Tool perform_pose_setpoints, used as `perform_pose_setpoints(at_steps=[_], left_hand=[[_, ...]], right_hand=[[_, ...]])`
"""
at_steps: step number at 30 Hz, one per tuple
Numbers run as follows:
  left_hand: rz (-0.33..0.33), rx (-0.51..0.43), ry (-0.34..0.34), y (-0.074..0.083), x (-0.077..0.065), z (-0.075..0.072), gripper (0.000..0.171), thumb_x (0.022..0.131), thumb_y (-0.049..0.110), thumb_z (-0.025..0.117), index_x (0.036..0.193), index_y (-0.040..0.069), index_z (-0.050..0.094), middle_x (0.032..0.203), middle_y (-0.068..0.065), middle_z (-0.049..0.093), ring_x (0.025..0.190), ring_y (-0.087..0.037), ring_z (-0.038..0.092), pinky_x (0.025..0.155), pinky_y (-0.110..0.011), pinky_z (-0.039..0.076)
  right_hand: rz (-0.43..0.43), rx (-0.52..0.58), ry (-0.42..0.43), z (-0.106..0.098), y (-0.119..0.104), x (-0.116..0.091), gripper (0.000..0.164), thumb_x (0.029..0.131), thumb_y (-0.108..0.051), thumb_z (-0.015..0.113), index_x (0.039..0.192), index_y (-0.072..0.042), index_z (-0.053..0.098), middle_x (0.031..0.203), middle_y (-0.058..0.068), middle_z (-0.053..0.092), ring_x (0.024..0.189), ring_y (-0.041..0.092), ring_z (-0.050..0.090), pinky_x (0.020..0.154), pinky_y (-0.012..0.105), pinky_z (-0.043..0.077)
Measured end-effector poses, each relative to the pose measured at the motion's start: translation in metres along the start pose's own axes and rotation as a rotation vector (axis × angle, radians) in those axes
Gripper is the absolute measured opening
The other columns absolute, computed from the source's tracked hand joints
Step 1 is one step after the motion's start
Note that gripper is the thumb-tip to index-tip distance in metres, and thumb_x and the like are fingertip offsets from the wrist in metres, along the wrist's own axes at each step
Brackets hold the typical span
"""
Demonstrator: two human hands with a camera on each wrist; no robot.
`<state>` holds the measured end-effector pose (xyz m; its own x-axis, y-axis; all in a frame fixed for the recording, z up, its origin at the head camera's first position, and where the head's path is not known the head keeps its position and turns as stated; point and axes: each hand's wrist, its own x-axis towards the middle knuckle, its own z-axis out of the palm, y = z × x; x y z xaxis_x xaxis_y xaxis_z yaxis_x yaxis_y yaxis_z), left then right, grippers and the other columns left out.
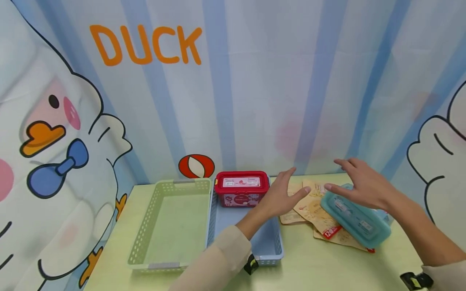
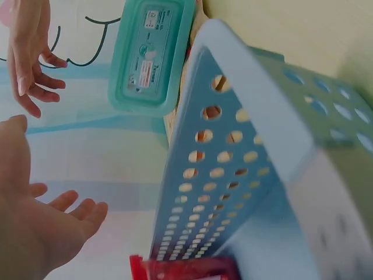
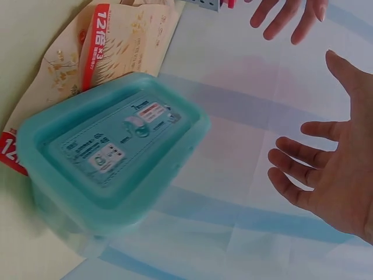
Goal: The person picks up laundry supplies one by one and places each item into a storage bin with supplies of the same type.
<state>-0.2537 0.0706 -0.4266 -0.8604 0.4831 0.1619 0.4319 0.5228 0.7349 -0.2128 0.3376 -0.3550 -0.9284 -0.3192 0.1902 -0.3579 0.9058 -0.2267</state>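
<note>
My left hand (image 1: 280,196) hovers over the right side of the blue basket (image 1: 274,242), thumb and fingers spread and holding nothing. Inside that basket, at its far end, stands a box with a red lid (image 1: 242,189). My right hand (image 1: 364,184) is raised above a teal-lidded plastic box (image 1: 358,218), apart from it, with fingers extended and nothing held. The teal box (image 3: 116,157) lies tilted on several tan packets (image 1: 316,206) with red corner labels. In the left wrist view both hands face each other beside the teal box (image 2: 152,55).
A light green basket (image 1: 145,226) stands left of the blue one, their sides close together. Both rest on a pale green table (image 1: 306,266). Behind hangs a blue-striped curtain (image 1: 262,93) with cartoon ducks and orange lettering.
</note>
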Motion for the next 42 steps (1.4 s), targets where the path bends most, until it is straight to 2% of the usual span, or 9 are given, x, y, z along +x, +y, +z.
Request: perform_pose_setpoints(at_steps=[4,8,17,23,29,31,35,38,42], left_hand=[[0.038,-0.06,0.045,0.0,0.005,0.008,0.082,0.103,0.063,0.055,0.169,0.023,0.028,0.164,-0.002,0.043,0.149,-0.022,0.045,0.117,-0.053,0.043],[0.078,-0.109,0.072,0.001,0.009,0.019,0.075,0.106,0.059,0.052,0.167,0.021,0.032,0.16,-0.003,0.047,0.146,-0.019,0.047,0.116,-0.045,0.044],[0.065,-0.172,0.056,0.011,0.018,0.045,0.065,0.109,0.052,0.052,0.165,0.021,0.037,0.157,-0.001,0.051,0.142,-0.017,0.05,0.111,-0.038,0.048],[-0.008,-0.148,-0.052,0.016,0.026,0.054,0.069,0.108,0.058,0.051,0.165,0.023,0.036,0.155,-0.001,0.05,0.138,-0.017,0.053,0.108,-0.038,0.05],[-0.139,-0.257,-0.147,0.018,0.034,0.06,0.07,0.106,0.061,0.051,0.165,0.026,0.036,0.159,0.0,0.047,0.143,-0.018,0.049,0.11,-0.044,0.049],[-0.172,-0.262,-0.175,0.019,0.035,0.062,0.071,0.106,0.063,0.049,0.166,0.027,0.035,0.162,0.0,0.044,0.146,-0.02,0.048,0.112,-0.046,0.047],[-0.205,-0.236,-0.228,0.019,0.037,0.07,0.071,0.106,0.065,0.047,0.166,0.031,0.033,0.168,0.0,0.035,0.151,-0.023,0.041,0.116,-0.051,0.043],[-0.219,-0.267,-0.297,0.019,0.039,0.076,0.073,0.105,0.065,0.048,0.168,0.032,0.029,0.172,0.002,0.029,0.156,-0.021,0.034,0.119,-0.051,0.039],[-0.216,-0.299,-0.362,0.019,0.04,0.082,0.078,0.105,0.066,0.048,0.17,0.03,0.023,0.173,0.007,0.027,0.157,-0.017,0.03,0.121,-0.048,0.036]], right_hand=[[0.009,0.01,0.024,0.004,0.008,-0.004,0.087,0.099,-0.056,0.068,0.155,0.004,0.043,0.134,0.03,0.056,0.116,0.045,0.061,0.085,0.065,0.054],[0.007,0.022,0.033,0.008,0.018,-0.009,0.079,0.1,-0.052,0.07,0.148,0.006,0.048,0.122,0.026,0.061,0.104,0.039,0.064,0.078,0.059,0.056],[0.012,0.014,0.004,0.016,0.046,-0.018,0.057,0.102,-0.045,0.068,0.128,0.006,0.059,0.109,0.018,0.063,0.092,0.03,0.063,0.069,0.047,0.054],[0.003,0.014,-0.035,0.021,0.062,-0.026,0.046,0.103,-0.04,0.069,0.115,0.004,0.064,0.101,0.012,0.064,0.084,0.022,0.061,0.07,0.044,0.054],[0.019,0.05,-0.12,0.029,0.071,-0.034,0.03,0.102,-0.035,0.071,0.1,-0.005,0.064,0.082,-0.002,0.057,0.068,0.01,0.05,0.061,0.032,0.045],[0.025,0.057,-0.148,0.031,0.072,-0.036,0.028,0.101,-0.034,0.073,0.097,-0.008,0.063,0.078,-0.004,0.055,0.065,0.009,0.048,0.059,0.03,0.043],[0.033,0.065,-0.206,0.033,0.073,-0.039,0.028,0.099,-0.034,0.075,0.095,-0.011,0.06,0.076,-0.004,0.053,0.063,0.009,0.046,0.061,0.031,0.041],[0.035,0.072,-0.248,0.035,0.075,-0.042,0.029,0.098,-0.033,0.076,0.096,-0.01,0.059,0.078,-0.004,0.053,0.063,0.009,0.046,0.061,0.032,0.041],[0.04,0.066,-0.281,0.037,0.079,-0.046,0.03,0.097,-0.031,0.078,0.096,-0.009,0.057,0.077,-0.004,0.053,0.062,0.01,0.046,0.059,0.031,0.039]])
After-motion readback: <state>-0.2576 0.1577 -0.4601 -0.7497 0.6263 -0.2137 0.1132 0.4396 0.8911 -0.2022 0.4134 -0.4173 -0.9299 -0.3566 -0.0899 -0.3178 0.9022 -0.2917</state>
